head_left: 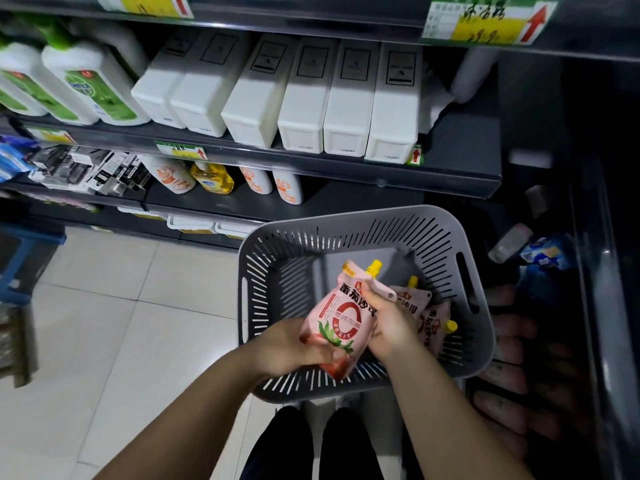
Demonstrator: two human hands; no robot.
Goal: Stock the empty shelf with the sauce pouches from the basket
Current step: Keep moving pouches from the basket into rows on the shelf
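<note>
A pink tomato-sauce pouch [337, 315] with a yellow cap is held over the grey slotted basket [277, 258]. My left hand [294, 348] grips the pouch's lower end. Its upper right edge, near the spout, is gripped by my right hand [388, 323]. Two more pink pouches [429, 317] lie in the basket's right side, partly hidden behind my right hand. In the dark shelf at the right, a row of pink pouches [509, 351] lies side by side.
Shelves ahead carry white boxes [301, 98], green-labelled white bottles [86, 88] and, lower down, orange-labelled bottles [287, 187]. A blue stool [24, 258] stands at the left on the pale tiled floor [138, 306]. My dark-trousered legs [311, 445] are below the basket.
</note>
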